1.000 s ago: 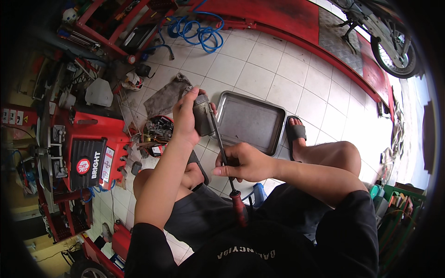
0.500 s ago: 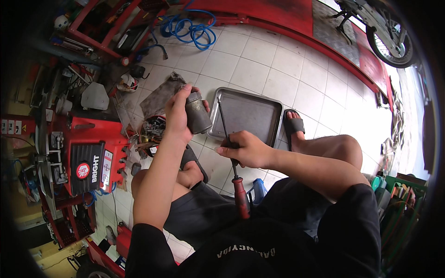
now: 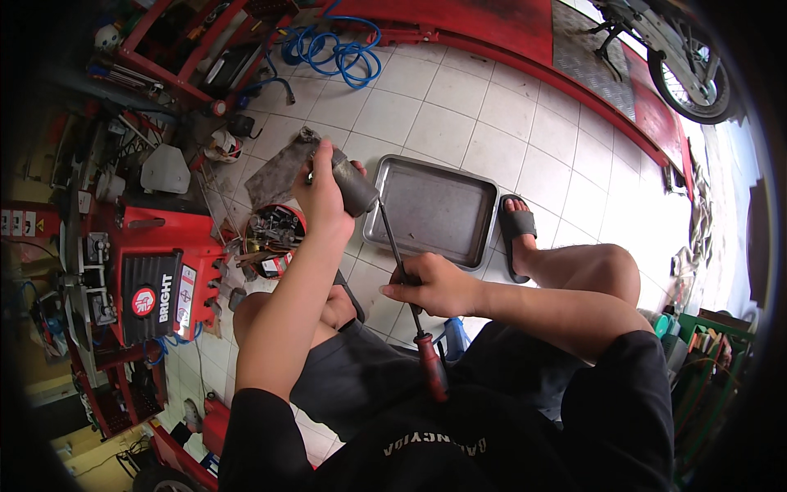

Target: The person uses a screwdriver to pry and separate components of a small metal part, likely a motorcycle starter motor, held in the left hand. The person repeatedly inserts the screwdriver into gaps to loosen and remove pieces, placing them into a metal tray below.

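My left hand [image 3: 326, 184] is closed around a grimy dark-grey metal cylinder [image 3: 354, 190], tilted with its lower end toward the right. My right hand [image 3: 422, 283] grips the long shaft of a screwdriver, whose red handle [image 3: 430, 365] hangs toward my lap. The shaft's tip is beside the cylinder's lower end; whether they touch, I cannot tell. Beyond my hands lies a shallow metal tray [image 3: 484, 230] on the tiled floor, with a dirty grey cloth [image 3: 275, 172] to its left.
A container of tools [image 3: 270, 230] and a red machine [image 3: 172, 262] stand at left. Coiled blue hose [image 3: 336, 53] lies at the back below a red rack [image 3: 164, 41]. A red platform [image 3: 492, 37] with a motorcycle wheel [image 3: 684, 82] spans the upper right. My sandaled feet flank the tray.
The shaft first lay along the cylinder, parted from it, then returned near its lower end. My left hand moved slightly left, then turned, tilting the cylinder. My right hand shifted slightly.
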{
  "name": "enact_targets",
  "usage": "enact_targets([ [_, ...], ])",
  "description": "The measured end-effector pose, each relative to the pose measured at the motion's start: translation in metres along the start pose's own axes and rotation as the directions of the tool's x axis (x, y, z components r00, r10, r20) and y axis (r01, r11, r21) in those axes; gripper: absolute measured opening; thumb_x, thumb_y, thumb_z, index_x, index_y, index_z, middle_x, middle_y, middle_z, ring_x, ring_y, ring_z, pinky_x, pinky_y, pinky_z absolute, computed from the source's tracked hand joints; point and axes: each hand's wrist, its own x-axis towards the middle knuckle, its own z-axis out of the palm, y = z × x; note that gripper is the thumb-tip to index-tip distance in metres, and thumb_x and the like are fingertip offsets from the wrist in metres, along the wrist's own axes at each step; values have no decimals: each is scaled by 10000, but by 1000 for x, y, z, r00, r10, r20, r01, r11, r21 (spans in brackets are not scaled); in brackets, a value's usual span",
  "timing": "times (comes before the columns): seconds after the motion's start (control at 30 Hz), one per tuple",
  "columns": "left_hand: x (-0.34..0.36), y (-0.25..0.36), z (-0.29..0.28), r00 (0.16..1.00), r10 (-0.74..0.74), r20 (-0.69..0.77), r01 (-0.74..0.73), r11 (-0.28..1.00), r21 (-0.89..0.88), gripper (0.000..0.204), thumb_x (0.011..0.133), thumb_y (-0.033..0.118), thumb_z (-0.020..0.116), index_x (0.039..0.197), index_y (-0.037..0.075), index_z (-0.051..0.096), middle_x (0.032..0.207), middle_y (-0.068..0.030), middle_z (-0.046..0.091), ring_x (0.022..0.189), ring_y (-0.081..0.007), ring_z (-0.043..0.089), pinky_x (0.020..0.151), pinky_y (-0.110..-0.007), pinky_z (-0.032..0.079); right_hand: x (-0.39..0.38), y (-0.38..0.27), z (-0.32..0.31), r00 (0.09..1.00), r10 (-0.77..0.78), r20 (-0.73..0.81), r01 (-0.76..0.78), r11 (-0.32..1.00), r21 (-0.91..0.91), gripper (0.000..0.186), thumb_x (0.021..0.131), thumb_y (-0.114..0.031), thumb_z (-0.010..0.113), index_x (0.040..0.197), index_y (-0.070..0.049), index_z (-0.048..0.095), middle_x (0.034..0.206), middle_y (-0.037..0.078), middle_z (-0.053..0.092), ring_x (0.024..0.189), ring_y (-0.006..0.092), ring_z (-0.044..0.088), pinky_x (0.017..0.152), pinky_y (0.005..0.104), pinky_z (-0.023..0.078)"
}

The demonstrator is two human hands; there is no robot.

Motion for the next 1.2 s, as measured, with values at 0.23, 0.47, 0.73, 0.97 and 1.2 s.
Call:
enact_targets([
  [0.23,10,-6,12,997,-71,3,71,993,-93,341,907,296,769,1005,62,541,871,-83,607,674,-235,667,625,-396,580,-1,12,-6,999,-25,-41,25,1000,-11,443,958,-381,687,920,60,699,732,154,699,659,235,693,653,380,534],
  [0.47,-3,-18,26,1000,7,13,-8,998,68,345,902,318,758,1004,53,562,876,-85,608,677,-239,657,632,-402,580,-2,12,-11,998,-1,-59,1,1000,4,436,957,-378,687,906,55,698,733,154,698,658,241,690,659,382,535],
  [0.73,3,-17,28,997,-21,-75,22,1000,2,359,907,339,747,1021,53,562,879,-81,603,683,-240,655,643,-406,579,-4,15,-12,998,-5,-63,5,1000,0,441,949,-382,692,908,57,698,733,157,697,667,238,698,662,384,540],
  [0.97,-6,-18,28,996,-60,66,61,998,-14,316,919,315,735,994,55,573,908,-62,605,690,-249,659,641,-417,575,-3,16,-14,998,7,-62,-4,999,42,445,955,-373,692,921,71,693,741,148,700,658,219,696,650,371,544],
  [1.2,-4,-31,33,998,40,46,-43,997,65,318,927,316,745,982,54,572,911,-69,606,698,-237,667,640,-401,585,-12,3,-12,999,38,35,-42,992,117,433,952,-354,711,967,78,697,771,133,695,650,192,671,638,360,540],
])
